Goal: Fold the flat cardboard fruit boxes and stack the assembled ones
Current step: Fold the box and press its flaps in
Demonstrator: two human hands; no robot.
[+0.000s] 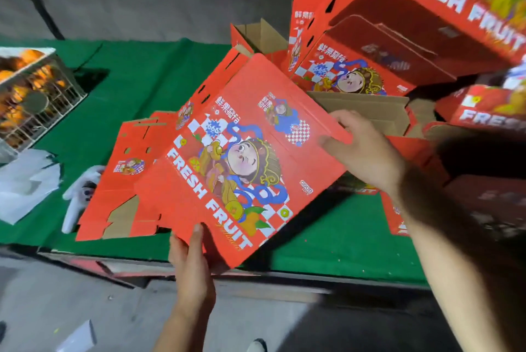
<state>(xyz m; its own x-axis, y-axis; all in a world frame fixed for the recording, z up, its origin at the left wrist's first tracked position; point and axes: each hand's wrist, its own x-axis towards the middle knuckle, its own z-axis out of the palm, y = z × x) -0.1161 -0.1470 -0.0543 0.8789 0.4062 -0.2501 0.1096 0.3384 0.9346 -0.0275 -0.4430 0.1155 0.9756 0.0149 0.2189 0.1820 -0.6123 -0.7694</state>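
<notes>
Two hands are working one flat red box above the green table: the left hand is pinching its near edge, thumb on top, while the right hand is gripping its far right corner. Just left of that box, more flat blanks are waiting, still unfolded. Beyond it, assembled boxes are already piling up, so I'd judge the job partly done.

2 hands, 1 held box, 1 orange crate.
</notes>
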